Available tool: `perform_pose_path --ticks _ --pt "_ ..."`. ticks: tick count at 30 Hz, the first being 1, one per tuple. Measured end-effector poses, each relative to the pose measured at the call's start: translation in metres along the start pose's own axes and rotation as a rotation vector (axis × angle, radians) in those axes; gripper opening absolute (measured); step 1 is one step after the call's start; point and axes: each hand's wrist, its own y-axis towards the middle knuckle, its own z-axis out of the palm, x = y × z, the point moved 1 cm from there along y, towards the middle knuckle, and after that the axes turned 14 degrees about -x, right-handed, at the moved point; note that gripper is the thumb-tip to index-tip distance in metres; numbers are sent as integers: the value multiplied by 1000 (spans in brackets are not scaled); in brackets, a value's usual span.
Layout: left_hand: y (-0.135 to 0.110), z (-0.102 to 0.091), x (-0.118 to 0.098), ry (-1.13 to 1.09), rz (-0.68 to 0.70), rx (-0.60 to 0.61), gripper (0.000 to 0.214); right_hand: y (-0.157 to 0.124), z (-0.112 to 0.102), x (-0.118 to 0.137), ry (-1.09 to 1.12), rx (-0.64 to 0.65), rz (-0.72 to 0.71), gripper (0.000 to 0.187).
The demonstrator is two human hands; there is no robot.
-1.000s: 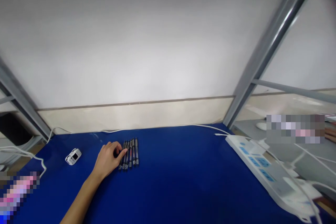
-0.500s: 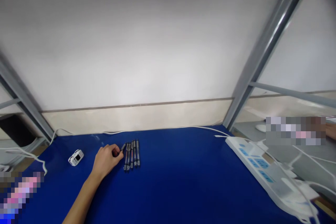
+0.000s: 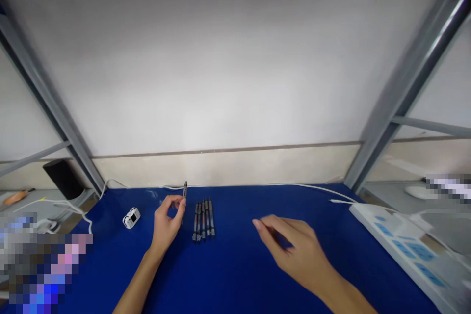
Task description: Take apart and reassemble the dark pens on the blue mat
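Pen (image 3: 184, 192) sits in the person's left hand (image 3: 166, 223), pinched between thumb and forefinger near its lower end. The rest pokes up and away toward the wall. That fingertip grip looks like it keeps the pen clear of the tabletop (image 3: 239, 274) and of the row (image 3: 203, 213) of other pens just to its right. The row lies flat, pens side by side and parallel, pointing away from the person, probably so nothing rolls off.

Right hand (image 3: 294, 250) is open and has nothing in it, fingers loosely bent and pointing left toward the row, but well apart from it. Can't tell if it rests on the blue surface or floats just above.

Other stuff: a small white gadget (image 3: 131, 218) left of the left hand, a white power strip (image 3: 401, 243) over on the right, and a thin white cable (image 3: 309, 187) running along the back edge.

Hard to make out: the held pen's lower end is hidden behind the fingers. The row looks like four pens, but they're small and a bit smeared, so no promises on the count. The power strip is cut off at the right edge, and blurred patches cover the bottom-left corner and a spot at far right.
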Motion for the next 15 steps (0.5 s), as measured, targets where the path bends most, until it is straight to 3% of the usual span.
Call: perform_pose_path --ticks 1,3,5,9,12,14,15 --pt "-5 2 -8 -32 -5 34 33 -4 10 -1 38 64 116 9" --pt "-17 9 -30 -98 -13 101 31 -10 31 2 165 141 332 17" --pt "-32 18 -56 -151 -10 177 28 -14 51 9 360 162 478 30" --pt "-71 27 -92 -128 14 286 28 -21 83 11 636 210 703 30" --pt "-115 11 -95 -26 12 343 41 -18 89 -10 801 200 867 37" --pt "-154 -7 -95 -56 116 632 50 -14 84 -32 834 150 947 41" --pt "-174 -17 -95 -75 144 710 51 -12 80 -44 854 130 984 42"
